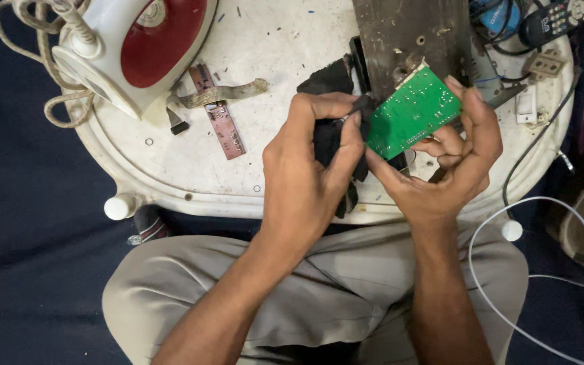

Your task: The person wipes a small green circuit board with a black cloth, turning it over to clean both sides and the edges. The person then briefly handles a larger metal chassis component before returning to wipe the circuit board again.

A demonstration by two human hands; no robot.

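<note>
1. White and round, the little table sits on a dark blue floor cloth, and the person sits close to its near edge with grey trousers showing below.
2. The right hand holds a green circuit board by its near edge. The thumb is under the board and the fingers curl around its right side.
3. The left hand pinches a black cloth between thumb and fingers and presses it on the left end of the board.
4. The board is over the near right part of the table, just in front of a dark brown panel.
5. To wipe well, the person should likely hold the board only by its edges, rub softly, and keep the cloth from catching on small parts.
6. A steady grip on the board looks wise, so it does not bend or slip.
7. A white and red iron stands at the far left, with its rope-like cord looped beside it.
8. A thin pink strip board lies flat near the iron, with a tan ribbon across it.
9. A black remote lies at the far right, its small marks too tiny to make out.
10. A white wire loops off the near right side.
11. No boxes or signs can be seen.
</note>
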